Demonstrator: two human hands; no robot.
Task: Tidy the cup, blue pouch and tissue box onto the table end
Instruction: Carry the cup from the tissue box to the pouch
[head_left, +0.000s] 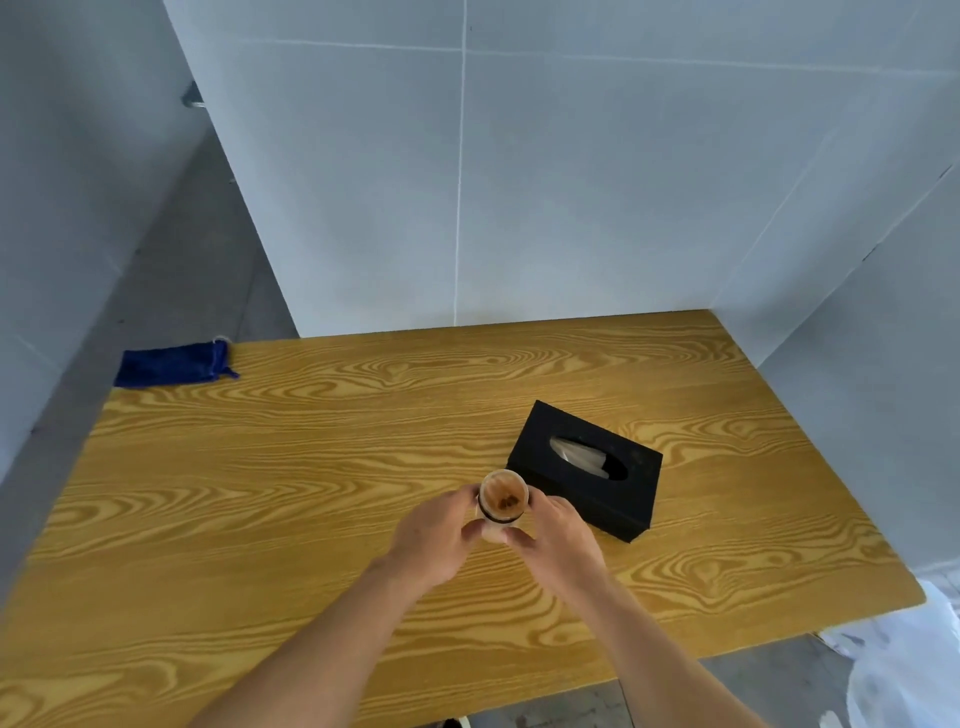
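Observation:
A clear cup (503, 500) with a dark band and brownish residue inside stands upright near the middle of the wooden table (311, 467). My left hand (436, 535) grips its left side and my right hand (558, 538) grips its right side. A black tissue box (584, 467) lies just right of the cup, a tissue showing in its oval slot. The blue drawstring pouch (174, 364) lies flat at the table's far left corner, partly over the edge.
White panel walls (467, 182) close off the table's far and right sides. Grey floor shows to the left beyond the pouch. A white plastic bag (904, 670) sits on the floor past the table's right front corner.

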